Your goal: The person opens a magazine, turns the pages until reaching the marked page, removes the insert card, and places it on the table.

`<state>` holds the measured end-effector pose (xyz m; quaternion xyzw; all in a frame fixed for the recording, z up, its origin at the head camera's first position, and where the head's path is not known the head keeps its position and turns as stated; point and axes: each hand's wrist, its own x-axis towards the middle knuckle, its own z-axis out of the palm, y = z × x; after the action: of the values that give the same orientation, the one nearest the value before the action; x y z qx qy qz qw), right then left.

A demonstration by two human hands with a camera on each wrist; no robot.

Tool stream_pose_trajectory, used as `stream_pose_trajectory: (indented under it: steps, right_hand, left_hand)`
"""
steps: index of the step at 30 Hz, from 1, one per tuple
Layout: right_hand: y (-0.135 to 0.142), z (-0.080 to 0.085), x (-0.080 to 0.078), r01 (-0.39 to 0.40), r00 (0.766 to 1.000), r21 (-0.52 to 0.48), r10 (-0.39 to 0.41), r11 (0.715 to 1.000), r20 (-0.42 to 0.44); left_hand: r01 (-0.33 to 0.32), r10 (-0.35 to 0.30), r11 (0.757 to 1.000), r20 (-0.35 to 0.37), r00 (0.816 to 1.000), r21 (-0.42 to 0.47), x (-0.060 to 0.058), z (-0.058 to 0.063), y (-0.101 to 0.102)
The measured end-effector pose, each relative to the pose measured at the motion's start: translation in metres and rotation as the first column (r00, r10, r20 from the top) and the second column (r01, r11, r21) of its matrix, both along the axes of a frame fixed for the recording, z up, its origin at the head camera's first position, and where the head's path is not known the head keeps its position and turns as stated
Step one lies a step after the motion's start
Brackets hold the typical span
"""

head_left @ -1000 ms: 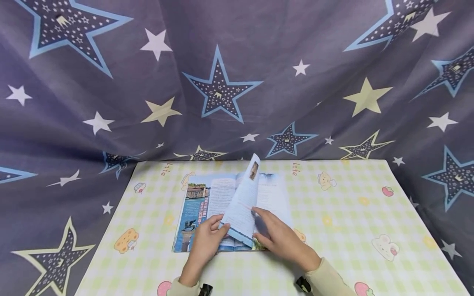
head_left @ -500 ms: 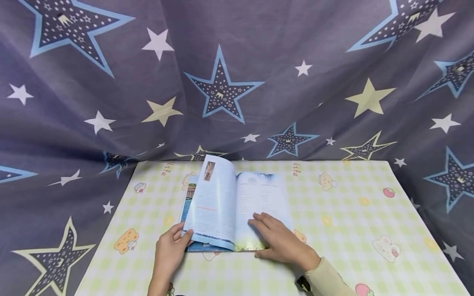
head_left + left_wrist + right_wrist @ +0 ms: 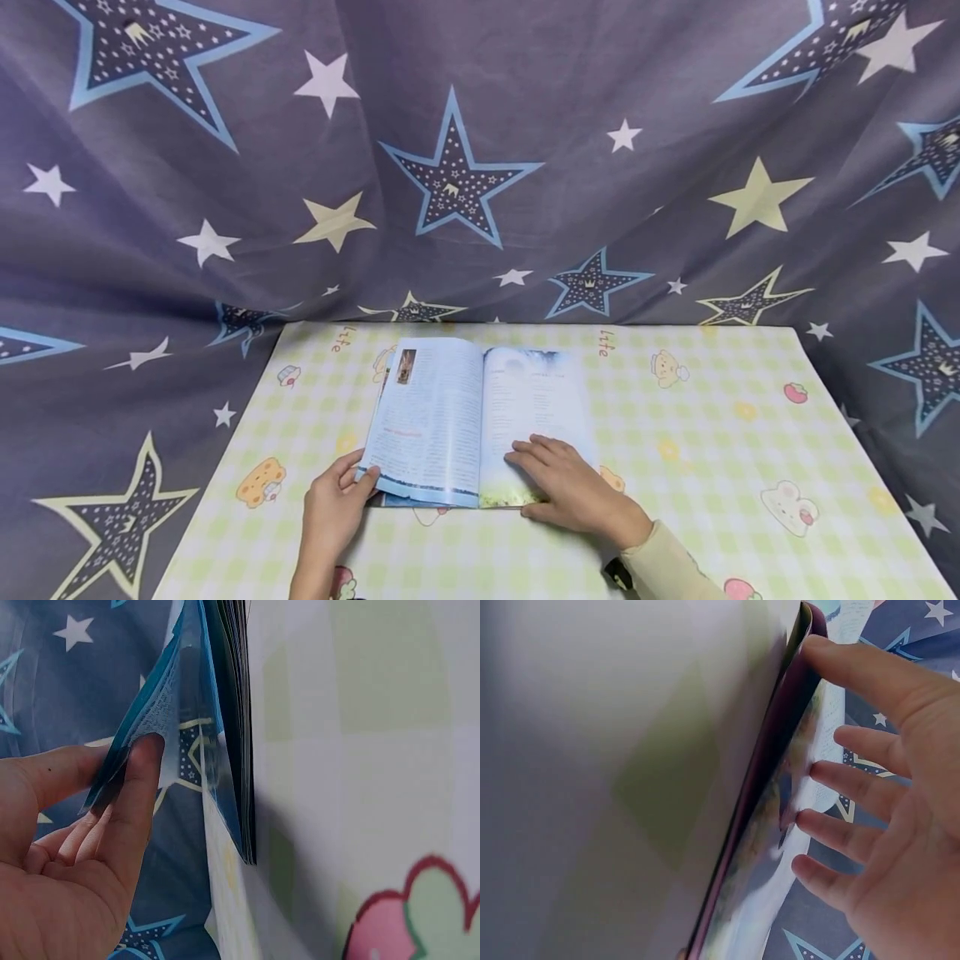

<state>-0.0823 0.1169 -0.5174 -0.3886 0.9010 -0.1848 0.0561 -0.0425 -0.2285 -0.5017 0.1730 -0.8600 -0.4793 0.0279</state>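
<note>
An open magazine (image 3: pixel 536 400) lies on the table in the head view, with printed text on pale blue pages. My left hand (image 3: pixel 333 510) pinches the lower left corner of the turned page (image 3: pixel 431 408) between thumb and fingers. In the left wrist view that page (image 3: pixel 161 705) stands lifted away from the stack of pages (image 3: pixel 241 765) under it. My right hand (image 3: pixel 573 490) lies on the lower part of the right-hand page, fingers extended. The right wrist view shows the thumb of the right hand (image 3: pixel 900 787) at the magazine's lower edge (image 3: pixel 739 825) and the other fingers spread.
A green and white checked tablecloth (image 3: pixel 720 467) with cartoon prints covers the table. Behind it and at both sides hangs a dark curtain (image 3: pixel 570 75) with a star pattern. The right sleeve (image 3: pixel 667 562) and a dark wrist strap (image 3: pixel 617 573) are near the front.
My left hand has drawn the page from the middle over to the left, where it now lies lower and flatter. The right hand has settled on the right page, with little movement.
</note>
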Motion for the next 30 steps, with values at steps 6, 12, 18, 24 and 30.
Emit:
stream_pose_trajectory:
  steps: [6, 12, 18, 24, 30]
  right_hand:
    - [0.004, 0.000, -0.001, -0.016, 1.000, 0.022, 0.015, 1.000, 0.018]
    - [0.011, 0.002, -0.002, -0.014, 0.998, 0.023, 0.013, 1.000, 0.058]
    - [0.013, 0.002, -0.004, -0.027, 1.000, -0.028, 0.027, 0.999, 0.016]
    - [-0.004, 0.001, -0.003, -0.081, 0.996, -0.007, 0.080, 0.997, -0.042]
    - [-0.017, 0.000, -0.005, -0.106, 0.988, 0.015, 0.107, 0.994, -0.113]
  left_hand:
    - [-0.006, 0.006, 1.000, 0.020, 1.000, 0.016, 0.000, 0.001, -0.001]
    - [-0.007, 0.007, 1.000, 0.022, 1.000, -0.004, 0.000, 0.000, -0.002]
    - [-0.004, 0.005, 1.000, 0.034, 0.999, -0.022, 0.000, 0.001, -0.003]
    - [-0.004, 0.005, 1.000, 0.042, 0.999, -0.022, 0.000, 0.001, -0.003]
    - [-0.013, 0.014, 1.000, 0.047, 0.999, -0.012, -0.001, 0.000, -0.001]
